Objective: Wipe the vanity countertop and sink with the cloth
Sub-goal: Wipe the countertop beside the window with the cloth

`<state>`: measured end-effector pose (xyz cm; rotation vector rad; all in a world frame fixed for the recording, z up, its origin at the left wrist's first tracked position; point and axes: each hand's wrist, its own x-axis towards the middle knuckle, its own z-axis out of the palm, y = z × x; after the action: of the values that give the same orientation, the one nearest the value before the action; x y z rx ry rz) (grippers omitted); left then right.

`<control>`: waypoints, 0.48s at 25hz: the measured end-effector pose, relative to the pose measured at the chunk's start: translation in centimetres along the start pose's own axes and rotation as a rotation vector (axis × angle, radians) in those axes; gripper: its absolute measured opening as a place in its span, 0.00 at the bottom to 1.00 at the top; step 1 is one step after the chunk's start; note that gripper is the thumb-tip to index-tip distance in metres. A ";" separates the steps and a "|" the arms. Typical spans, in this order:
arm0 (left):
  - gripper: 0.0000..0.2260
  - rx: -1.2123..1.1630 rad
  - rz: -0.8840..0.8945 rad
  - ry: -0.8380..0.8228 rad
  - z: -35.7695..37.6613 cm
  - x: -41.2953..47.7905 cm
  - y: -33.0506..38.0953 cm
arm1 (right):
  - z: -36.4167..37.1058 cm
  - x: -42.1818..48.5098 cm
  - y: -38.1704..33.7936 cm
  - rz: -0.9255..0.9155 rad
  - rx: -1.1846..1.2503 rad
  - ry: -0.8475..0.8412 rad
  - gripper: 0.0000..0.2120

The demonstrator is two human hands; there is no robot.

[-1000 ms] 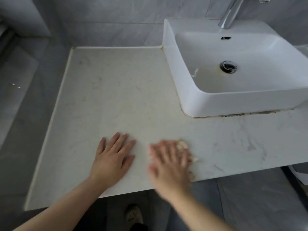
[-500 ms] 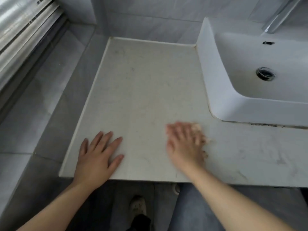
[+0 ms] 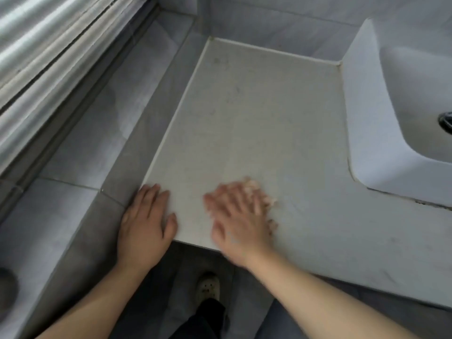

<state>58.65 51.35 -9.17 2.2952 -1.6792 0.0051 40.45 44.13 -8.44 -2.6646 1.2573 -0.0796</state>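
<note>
My right hand [image 3: 238, 216], fingers straight, presses the cloth [image 3: 253, 185] flat on the countertop [image 3: 244, 118] left of the sink [image 3: 381, 143] — my left hand [image 3: 144, 223], flat too, braces farther from the sink — and firm, overlapping strokes toward it should, I judge, work best.

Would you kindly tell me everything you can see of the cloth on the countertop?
The cloth is mostly hidden under the right hand, which presses flat on it with fingers spread. Only small pale, peach-tinted bits show beyond the hand's far and right sides. It looks soft and bunched; blur hides its texture. It lies on the countertop near the front edge, clear of the sink and the left hand.
</note>
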 end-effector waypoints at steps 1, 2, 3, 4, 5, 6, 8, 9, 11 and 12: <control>0.23 -0.019 -0.004 0.023 0.1 0.0 -0.2 | -0.1 -0.9 -1.4 -0.126 -0.001 -0.071 0.27; 0.22 -0.035 -0.002 0.042 0.1 -0.1 -0.2 | -0.2 -0.1 -1.1 -0.225 -0.040 -0.088 0.26; 0.21 -0.043 0.003 0.050 0.1 -0.2 -0.3 | -0.6 2.0 0.0 -0.260 -0.081 -0.078 0.26; 0.21 -0.053 0.006 0.044 0.1 -0.1 -0.3 | -0.9 4.5 1.0 -0.227 -0.109 -0.028 0.27; 0.20 -0.066 0.004 0.038 0.1 -0.1 -0.3 | -1.4 7.1 1.7 -0.100 -0.086 -0.015 0.27; 0.20 -0.091 -0.003 0.035 0.1 -0.1 -0.3 | -1.8 9.1 1.9 0.057 -0.018 -0.043 0.25; 0.17 -0.176 -0.038 0.069 0.2 -0.3 -0.4 | -1.0 10.7 -0.6 0.131 0.103 -0.048 0.24; 0.15 -0.226 -0.061 0.093 0.2 -0.5 -0.5 | -0.7 10.2 -2.5 -0.006 0.146 -0.033 0.24; 0.12 -0.290 -0.087 0.133 0.0 -0.5 -0.6 | 0.1 8.0 -5.4 -0.328 0.150 -0.070 0.22; 0.11 -0.296 -0.090 0.144 0.0 -0.4 -0.7 | 0.0 8.3 -5.1 -0.413 0.115 -0.059 0.22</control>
<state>59.13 51.94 -9.44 2.0933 -1.4017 -0.0889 49.60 40.92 -7.70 -2.7564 0.6475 -0.1262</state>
